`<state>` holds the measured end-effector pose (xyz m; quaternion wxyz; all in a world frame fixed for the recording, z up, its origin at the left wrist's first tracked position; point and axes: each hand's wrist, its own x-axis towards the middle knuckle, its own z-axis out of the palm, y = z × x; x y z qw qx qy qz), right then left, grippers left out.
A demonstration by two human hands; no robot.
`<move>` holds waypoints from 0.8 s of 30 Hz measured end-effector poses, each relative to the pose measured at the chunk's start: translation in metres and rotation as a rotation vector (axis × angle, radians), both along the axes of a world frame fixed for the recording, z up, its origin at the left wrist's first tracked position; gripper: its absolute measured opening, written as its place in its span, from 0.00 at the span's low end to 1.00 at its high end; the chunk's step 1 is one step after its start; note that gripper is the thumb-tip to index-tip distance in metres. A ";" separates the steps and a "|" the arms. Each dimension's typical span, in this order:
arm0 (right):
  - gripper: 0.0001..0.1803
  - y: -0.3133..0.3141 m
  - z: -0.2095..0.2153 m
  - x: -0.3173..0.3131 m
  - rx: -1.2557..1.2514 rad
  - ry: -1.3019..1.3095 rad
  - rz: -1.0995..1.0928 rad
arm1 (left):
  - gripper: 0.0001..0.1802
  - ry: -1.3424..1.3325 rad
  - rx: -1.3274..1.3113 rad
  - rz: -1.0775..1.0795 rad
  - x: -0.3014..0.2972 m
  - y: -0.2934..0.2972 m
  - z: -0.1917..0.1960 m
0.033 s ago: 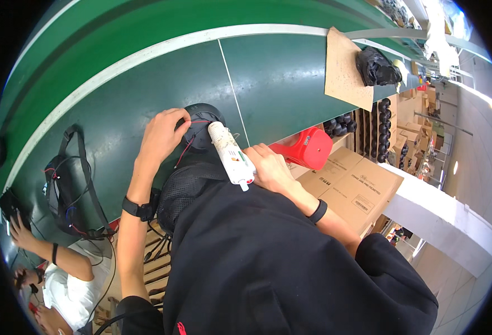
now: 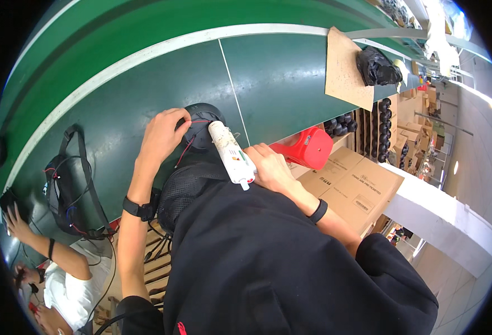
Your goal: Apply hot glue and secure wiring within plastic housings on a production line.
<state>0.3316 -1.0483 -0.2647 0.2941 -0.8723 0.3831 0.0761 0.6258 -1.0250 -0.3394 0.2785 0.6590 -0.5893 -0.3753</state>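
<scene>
The left hand (image 2: 165, 133) apparently pinches a red wire (image 2: 201, 121), the right hand (image 2: 269, 166) clasping a white tool (image 2: 233, 153).

A round part (image 2: 204, 136) sits by the near edge of the table (image 2: 145, 89), a tool (image 2: 233, 156) apparently above its right side. Leftward along that edge lies a strapped bundle (image 2: 61, 198); rightward, a bag (image 2: 376, 67) rests on a cardboard sheet (image 2: 342, 70).

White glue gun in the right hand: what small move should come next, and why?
Probably a dab of glue at the red wire on the black round housing: the left hand appears to pinch that wire, while the right hand holds the white glue gun with its front end over the housing.
</scene>
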 end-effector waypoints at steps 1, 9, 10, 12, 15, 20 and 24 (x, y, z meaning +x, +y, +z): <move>0.22 0.000 0.000 0.000 -0.002 0.014 -0.007 | 0.08 -0.002 0.002 -0.001 0.000 0.001 0.000; 0.19 0.000 -0.001 -0.006 0.015 -0.023 -0.013 | 0.09 0.030 0.058 0.039 -0.002 0.000 0.005; 0.19 0.001 0.000 -0.007 0.032 -0.065 -0.014 | 0.09 0.029 0.058 0.039 -0.002 0.000 0.005; 0.19 0.000 0.002 -0.006 0.039 -0.081 -0.005 | 0.08 0.032 0.028 0.043 -0.002 0.001 0.003; 0.18 -0.003 0.007 -0.001 0.049 -0.144 -0.002 | 0.10 0.027 0.077 0.027 0.000 0.001 0.002; 0.10 -0.019 0.029 0.013 0.258 -0.073 -0.159 | 0.17 0.150 0.042 0.112 0.001 0.010 -0.015; 0.14 -0.034 0.048 0.001 0.325 -0.133 -0.162 | 0.30 0.216 0.122 0.072 0.025 0.029 -0.031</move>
